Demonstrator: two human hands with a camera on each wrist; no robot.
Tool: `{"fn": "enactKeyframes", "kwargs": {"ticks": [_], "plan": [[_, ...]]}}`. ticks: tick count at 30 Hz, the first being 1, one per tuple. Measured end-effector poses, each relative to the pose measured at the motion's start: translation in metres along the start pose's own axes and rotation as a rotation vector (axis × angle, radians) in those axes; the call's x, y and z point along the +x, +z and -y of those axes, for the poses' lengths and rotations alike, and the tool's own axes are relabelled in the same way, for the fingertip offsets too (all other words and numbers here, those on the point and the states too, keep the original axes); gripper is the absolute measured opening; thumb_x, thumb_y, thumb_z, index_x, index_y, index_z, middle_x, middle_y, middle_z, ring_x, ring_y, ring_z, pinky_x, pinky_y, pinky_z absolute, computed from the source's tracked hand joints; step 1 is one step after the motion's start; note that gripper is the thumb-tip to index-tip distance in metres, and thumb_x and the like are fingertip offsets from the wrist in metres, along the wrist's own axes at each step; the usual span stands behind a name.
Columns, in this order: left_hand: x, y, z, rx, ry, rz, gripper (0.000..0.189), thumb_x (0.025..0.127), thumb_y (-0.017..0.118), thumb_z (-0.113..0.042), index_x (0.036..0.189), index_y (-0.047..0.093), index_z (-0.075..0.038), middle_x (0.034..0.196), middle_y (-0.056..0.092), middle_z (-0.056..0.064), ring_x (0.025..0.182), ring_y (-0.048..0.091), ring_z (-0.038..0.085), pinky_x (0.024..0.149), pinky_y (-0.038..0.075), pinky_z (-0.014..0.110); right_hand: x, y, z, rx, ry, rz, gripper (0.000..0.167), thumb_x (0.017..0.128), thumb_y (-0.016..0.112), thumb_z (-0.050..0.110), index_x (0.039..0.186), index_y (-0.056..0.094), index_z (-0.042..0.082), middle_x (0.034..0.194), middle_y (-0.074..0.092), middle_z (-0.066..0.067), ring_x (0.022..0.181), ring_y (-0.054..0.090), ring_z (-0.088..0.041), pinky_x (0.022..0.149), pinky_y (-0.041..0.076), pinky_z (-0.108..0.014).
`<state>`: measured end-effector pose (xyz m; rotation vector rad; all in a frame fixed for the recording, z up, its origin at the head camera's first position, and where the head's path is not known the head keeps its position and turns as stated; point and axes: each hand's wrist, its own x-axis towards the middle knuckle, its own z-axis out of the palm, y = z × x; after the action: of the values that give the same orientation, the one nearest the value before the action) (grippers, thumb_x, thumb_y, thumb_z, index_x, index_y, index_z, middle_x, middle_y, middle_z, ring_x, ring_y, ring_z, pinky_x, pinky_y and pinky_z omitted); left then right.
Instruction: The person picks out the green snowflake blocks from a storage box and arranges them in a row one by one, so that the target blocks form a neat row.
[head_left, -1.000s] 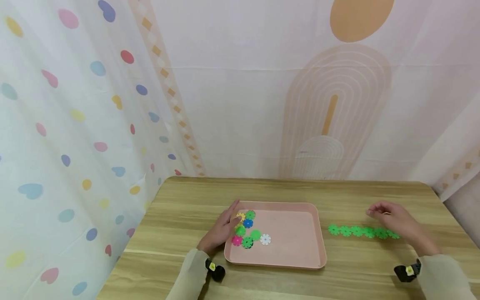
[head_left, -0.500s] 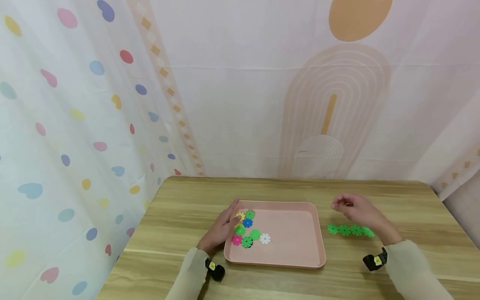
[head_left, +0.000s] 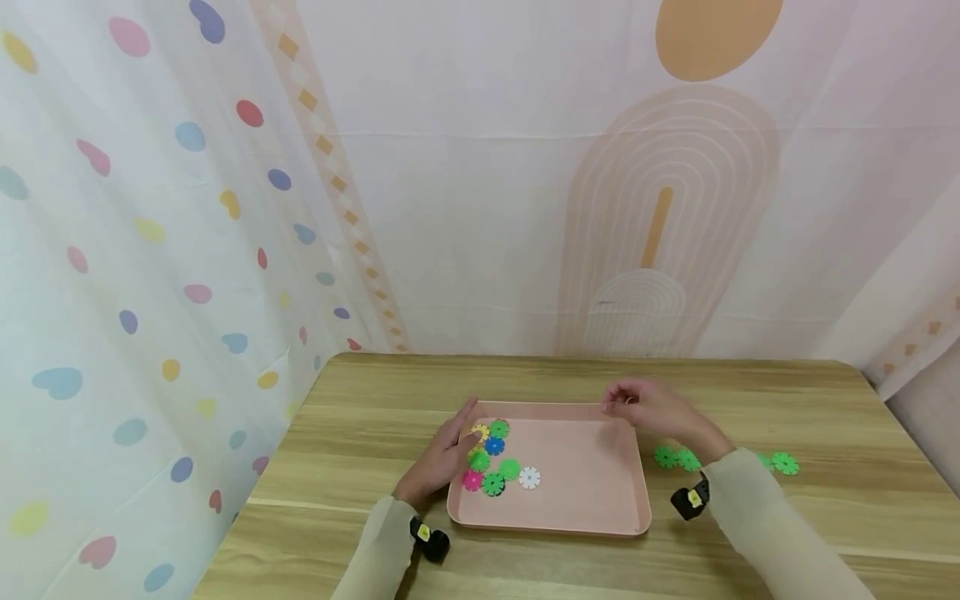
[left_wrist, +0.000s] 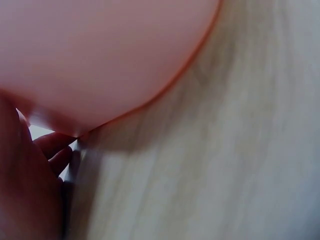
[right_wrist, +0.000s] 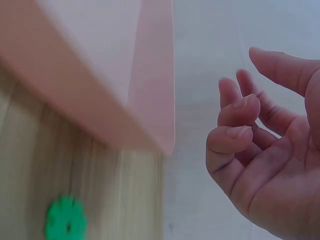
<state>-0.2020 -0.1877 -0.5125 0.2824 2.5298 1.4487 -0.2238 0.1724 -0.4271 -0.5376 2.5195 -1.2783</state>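
My left hand (head_left: pixel 441 460) holds the left side of a pink tray (head_left: pixel 592 531), thumb over the rim and fingers along the outside. In the left wrist view, the fingers (left_wrist: pixel 52 145) meet the tray's edge. Inside, at the left, lie flower-shaped plastic discs: a white disc (head_left: pixel 529 477), a blue disc (head_left: pixel 494 446), a pink disc (head_left: pixel 472 481), and several green and yellow ones. My right hand (head_left: pixel 652 408) hovers over the tray's far right corner. In the right wrist view its fingers are loosely bent, the thumb apart, with nothing between them.
Right of the tray, a row of green discs (head_left: pixel 785 463) lies on the wooden table (head_left: pixel 555 567), its middle hidden by my right forearm. A patterned curtain (head_left: pixel 480 208) hangs behind the table's far edge.
My right hand has moved left from above the row of green discs to the tray's far right corner. The left hand and the tray have stayed in place.
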Motion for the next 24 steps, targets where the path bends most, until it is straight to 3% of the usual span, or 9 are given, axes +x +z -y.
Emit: {"fn": "enactKeyframes", "kwargs": {"ticks": [8, 15, 18, 24], "plan": [[-0.002, 0.0, 0.0, 0.004, 0.01, -0.003, 0.061, 0.106, 0.045, -0.026, 0.16, 0.017, -0.023, 0.165, 0.017, 0.007, 0.151, 0.012, 0.035, 0.119, 0.009, 0.063, 0.029, 0.033, 0.019, 0.045, -0.029, 0.153, 0.009, 0.094, 0.059, 0.006, 0.098, 0.066, 0.003, 0.09, 0.065, -0.015, 0.066, 0.052, -0.015, 0.058, 0.047, -0.027], [-0.002, 0.0, -0.001, -0.019, 0.026, 0.007, 0.059, 0.107, 0.041, -0.025, 0.16, 0.017, -0.022, 0.165, 0.015, 0.008, 0.152, 0.011, 0.033, 0.12, 0.008, 0.06, 0.044, 0.067, 0.031, 0.075, 0.023, 0.282, 0.01, 0.094, 0.057, 0.002, 0.099, 0.065, 0.004, 0.095, 0.067, -0.011, 0.074, 0.055, -0.018, 0.065, 0.05, -0.029], [-0.001, 0.001, -0.001, -0.04, 0.029, 0.011, 0.056, 0.108, 0.038, -0.023, 0.16, 0.017, -0.021, 0.166, 0.014, 0.008, 0.152, 0.009, 0.033, 0.12, 0.007, 0.06, 0.048, 0.081, 0.034, 0.067, 0.039, 0.307, 0.008, 0.094, 0.059, 0.003, 0.099, 0.065, 0.005, 0.094, 0.064, -0.007, 0.078, 0.053, -0.018, 0.068, 0.047, -0.028], [0.0, 0.002, 0.0, -0.132, -0.045, 0.028, 0.054, 0.109, 0.033, -0.027, 0.16, 0.016, -0.03, 0.166, 0.012, 0.003, 0.153, 0.006, 0.031, 0.12, 0.004, 0.061, 0.054, 0.103, 0.037, 0.017, 0.024, 0.296, 0.007, 0.089, 0.069, 0.004, 0.094, 0.066, 0.007, 0.083, 0.058, 0.0, 0.074, 0.05, -0.015, 0.066, 0.043, -0.025]]}}
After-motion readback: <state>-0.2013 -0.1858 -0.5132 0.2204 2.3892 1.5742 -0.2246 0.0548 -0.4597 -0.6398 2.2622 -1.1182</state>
